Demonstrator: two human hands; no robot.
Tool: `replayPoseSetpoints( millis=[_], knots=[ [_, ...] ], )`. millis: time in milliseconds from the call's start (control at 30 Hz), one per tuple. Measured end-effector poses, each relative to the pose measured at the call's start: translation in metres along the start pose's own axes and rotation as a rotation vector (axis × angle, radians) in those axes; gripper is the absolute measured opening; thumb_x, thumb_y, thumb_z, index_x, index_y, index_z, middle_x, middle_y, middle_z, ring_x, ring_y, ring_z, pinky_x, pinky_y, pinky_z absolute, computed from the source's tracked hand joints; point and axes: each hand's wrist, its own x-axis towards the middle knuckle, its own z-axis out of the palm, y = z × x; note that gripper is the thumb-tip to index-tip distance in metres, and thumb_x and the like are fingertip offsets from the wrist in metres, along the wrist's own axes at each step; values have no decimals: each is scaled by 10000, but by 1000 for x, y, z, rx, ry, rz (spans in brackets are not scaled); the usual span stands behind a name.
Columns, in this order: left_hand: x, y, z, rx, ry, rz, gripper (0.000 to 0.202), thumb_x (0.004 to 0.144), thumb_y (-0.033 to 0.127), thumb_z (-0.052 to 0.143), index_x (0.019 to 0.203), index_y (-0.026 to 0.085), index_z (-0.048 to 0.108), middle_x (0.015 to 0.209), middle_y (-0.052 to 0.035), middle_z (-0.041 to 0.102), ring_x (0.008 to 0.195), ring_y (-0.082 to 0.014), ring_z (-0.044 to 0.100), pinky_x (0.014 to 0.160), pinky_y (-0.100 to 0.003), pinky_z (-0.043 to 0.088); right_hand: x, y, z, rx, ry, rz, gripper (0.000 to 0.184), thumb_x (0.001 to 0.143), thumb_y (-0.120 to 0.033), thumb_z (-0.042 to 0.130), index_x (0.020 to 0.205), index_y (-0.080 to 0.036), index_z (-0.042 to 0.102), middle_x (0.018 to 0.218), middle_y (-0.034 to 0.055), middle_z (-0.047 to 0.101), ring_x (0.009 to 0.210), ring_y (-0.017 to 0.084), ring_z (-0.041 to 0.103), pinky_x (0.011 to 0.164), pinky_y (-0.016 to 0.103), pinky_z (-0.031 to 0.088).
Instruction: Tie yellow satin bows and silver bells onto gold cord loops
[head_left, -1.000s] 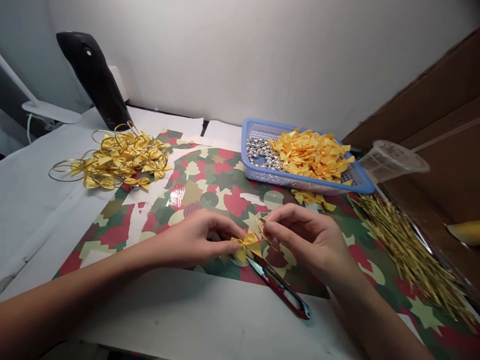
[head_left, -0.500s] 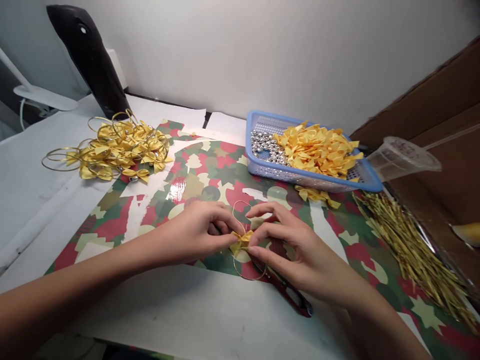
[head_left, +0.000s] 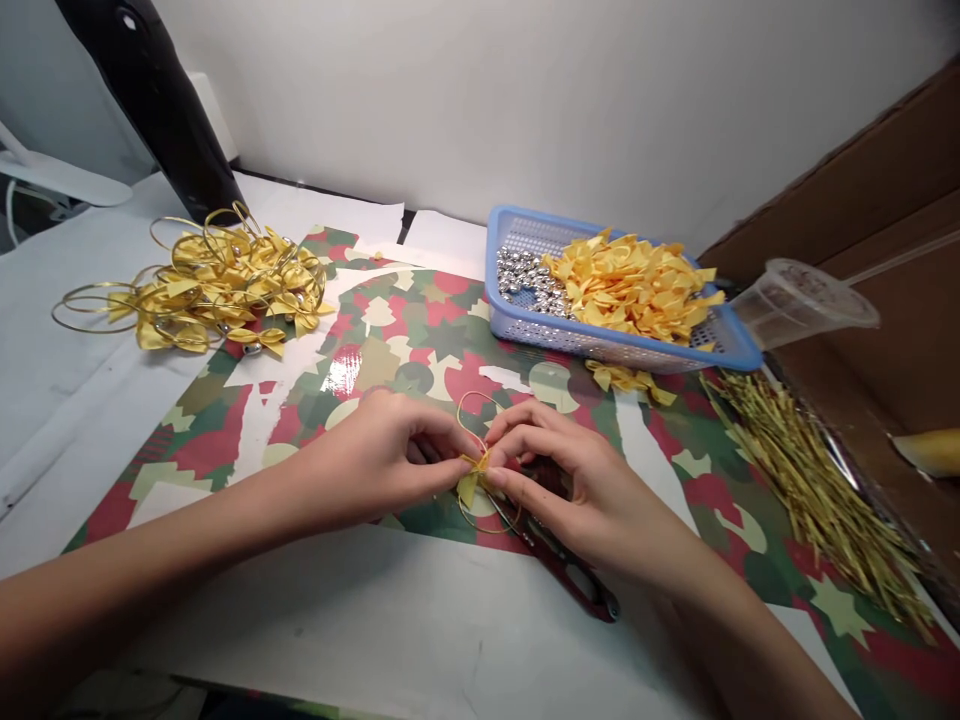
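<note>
Between my hands is a small yellow ribbon bow (head_left: pixel 470 485) with a thin gold cord (head_left: pixel 471 398) looping out above and below it. My left hand (head_left: pixel 409 450) pinches the bow's left side between thumb and forefinger. From the right, my right hand (head_left: pixel 559 470) closes thumb and forefinger on the bow near its middle, where the cord crosses. The fingertips hide much of the bow's centre. Partly under my right hand lies a pair of dark-handled scissors (head_left: pixel 577 580) on the table.
A blue basket (head_left: pixel 622 352) holds yellow bows (head_left: pixel 637 290) and silver bells (head_left: pixel 529 280). Bows with gold loops (head_left: pixel 217 285) lie piled at left, by a black upright object (head_left: pixel 161 110). Gold cords (head_left: pixel 817 500) lie at right, near a clear plastic cup (head_left: pixel 802 300).
My right hand's fingers have closed in on the bow, nearer to my left fingertips. The view has shifted slightly, so the surroundings sit a little further left and up.
</note>
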Motion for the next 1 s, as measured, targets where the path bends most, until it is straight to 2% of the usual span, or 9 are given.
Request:
replayPoseSetpoints(
  millis=[200,433,700,900,1000],
  knots=[
    [-1,2,1,-6,14,-29,159,756,136,572,776,156,728,538,39,607,455,-63,487,426,-149,361,1,-3,-1,2,-6,8,146,891,-175,522,756,-208,569,857,9,591,807,144,556,718,282,437],
    [-1,1,5,-13,46,-60,126,745,188,596,742,145,715,624,-12,695,557,-110,592,460,-164,414,2,-6,1,-25,3,8,150,883,-159,519,747,-199,570,831,21,598,773,152,567,700,294,448],
    [-1,5,4,-72,31,-137,127,762,170,582,723,159,702,516,34,628,462,-79,539,450,-158,424,2,-5,5,-10,33,6,140,870,-164,539,740,-205,573,904,38,574,823,156,582,692,281,497],
    [-1,0,6,-106,20,-137,102,747,178,610,776,151,704,670,-12,718,613,-127,657,518,-174,490,2,-7,7,-22,42,9,146,864,-138,526,754,-198,600,881,37,568,796,149,578,666,270,493],
    [-1,-4,8,-105,46,-107,95,739,172,618,781,143,699,662,-15,718,617,-134,670,534,-183,508,2,-8,7,-24,51,-1,149,864,-140,520,752,-193,603,862,35,567,778,144,577,651,262,490]
  ],
)
